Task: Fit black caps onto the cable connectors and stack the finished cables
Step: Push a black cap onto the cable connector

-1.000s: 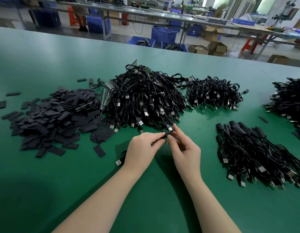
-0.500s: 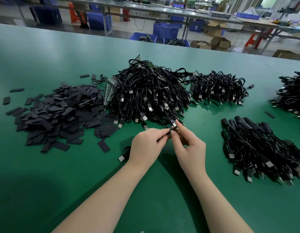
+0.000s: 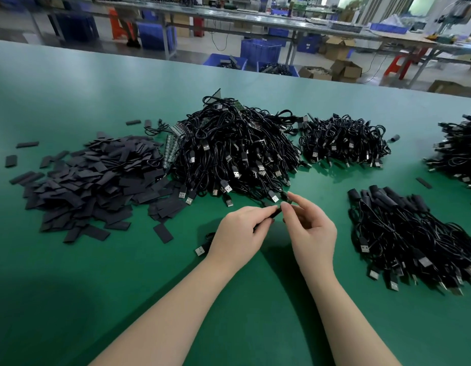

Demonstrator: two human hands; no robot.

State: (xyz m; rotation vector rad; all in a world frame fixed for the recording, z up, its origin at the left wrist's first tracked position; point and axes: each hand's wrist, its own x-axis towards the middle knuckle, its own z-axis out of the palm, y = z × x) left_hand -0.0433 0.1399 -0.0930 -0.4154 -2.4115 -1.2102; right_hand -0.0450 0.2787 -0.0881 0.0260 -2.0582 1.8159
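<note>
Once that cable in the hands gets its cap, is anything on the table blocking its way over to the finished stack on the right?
Nothing visible does. Between the right hand, which with the left hand pinches the cable, and the finished stack lies only bare green table.

Factory floor: long green workbench, cable heaps, blue crates.

On the table, the caps lie left of the big cable heap. A smaller heap sits right of it, the capped cables nearer, both hands before the big heap.
</note>
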